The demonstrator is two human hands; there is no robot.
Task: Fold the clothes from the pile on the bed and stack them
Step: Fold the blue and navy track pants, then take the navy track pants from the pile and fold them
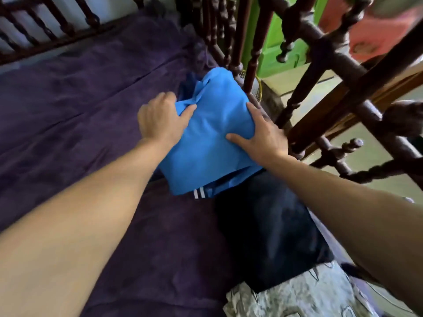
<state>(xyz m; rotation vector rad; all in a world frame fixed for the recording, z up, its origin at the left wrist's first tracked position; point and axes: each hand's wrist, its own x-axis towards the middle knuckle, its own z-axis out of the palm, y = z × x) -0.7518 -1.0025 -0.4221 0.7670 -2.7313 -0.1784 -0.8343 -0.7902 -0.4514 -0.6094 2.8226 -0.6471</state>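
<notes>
Left hand: fingers curled, tips hidden in cloth, thumb pinching a bunched fold of the blue garment. Right hand: thumb and forefinger spread flat at the garment's right edge, the other fingers obscured. The blue garment lies folded under both hands, atop a mostly covered striped item. A dark folded garment lies just nearer, on the bed.

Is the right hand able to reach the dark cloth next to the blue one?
Probably yes. The right hand rests on the blue garment, and the dark cloth lies mostly uncovered just beside that forearm, with nothing between them.
</notes>
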